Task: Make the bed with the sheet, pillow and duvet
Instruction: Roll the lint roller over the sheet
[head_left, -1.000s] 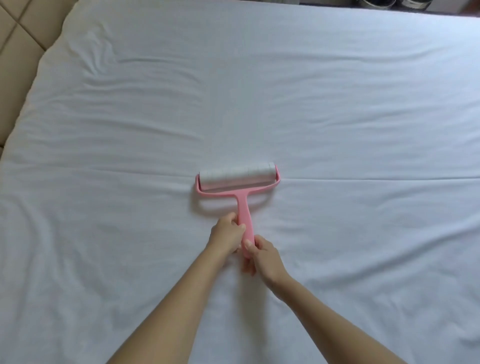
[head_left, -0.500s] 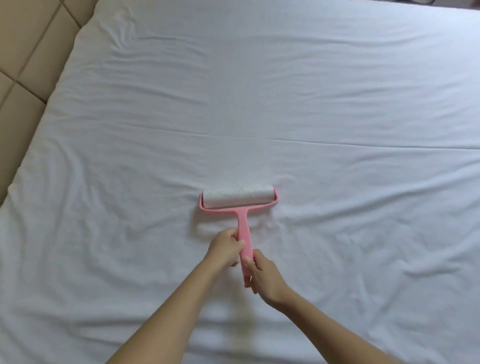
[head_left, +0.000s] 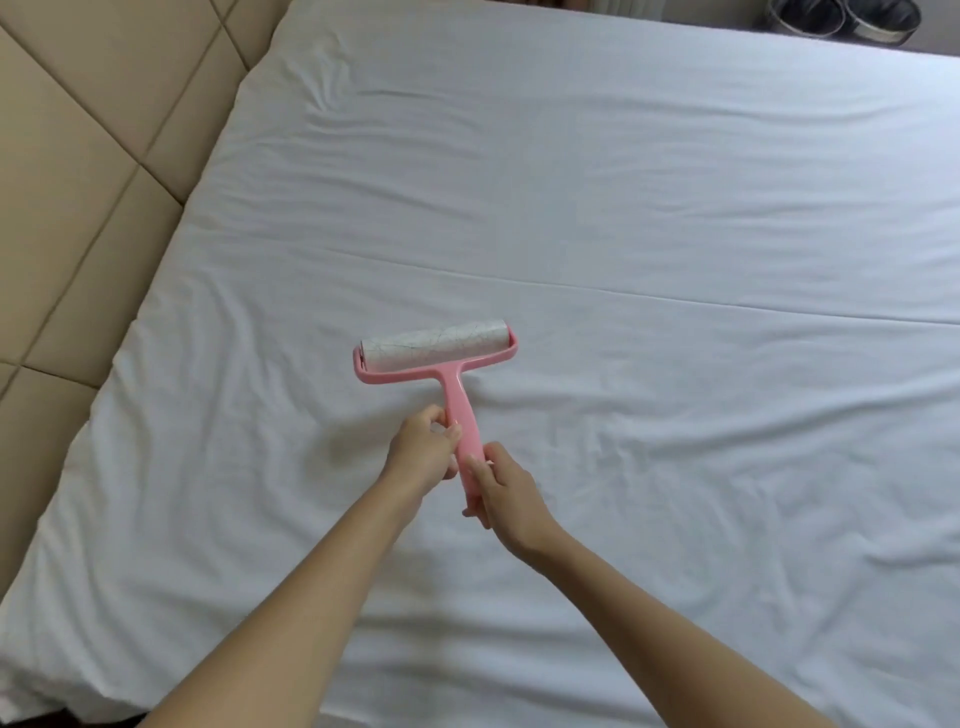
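Both hands grip one tool. The left hand (head_left: 423, 447) has its fingers curled round the upper part of the pink handle (head_left: 452, 396). Just below it in the frame, the right hand (head_left: 506, 493) is closed round the lower end of the handle, with the thumb lying along the plastic. The handle belongs to a lint roller (head_left: 435, 345), whose white sticky roll lies near the middle of the frame. The roll seems to touch the cloth, and thin dark hairs show on its paper. Under it is the sheet (head_left: 675, 208), white and spread over the whole mattress, so it fills nearly all of the picture. One long crease runs across the sheet from the left side to the right edge, and many small wrinkles gather at the lower right. A beige padded headboard (head_left: 78, 156) stands in the upper left corner. Two round metal things (head_left: 841, 18) show at the top right edge, and I cannot tell what they are. Pillow and duvet are not in view. I judge that the step in hand is cleaning the laid sheet before the other bedding goes on. The next stroke calls for even pressure from both hands with the roll kept flat, because this soft cloth may bunch up under the sticky paper.
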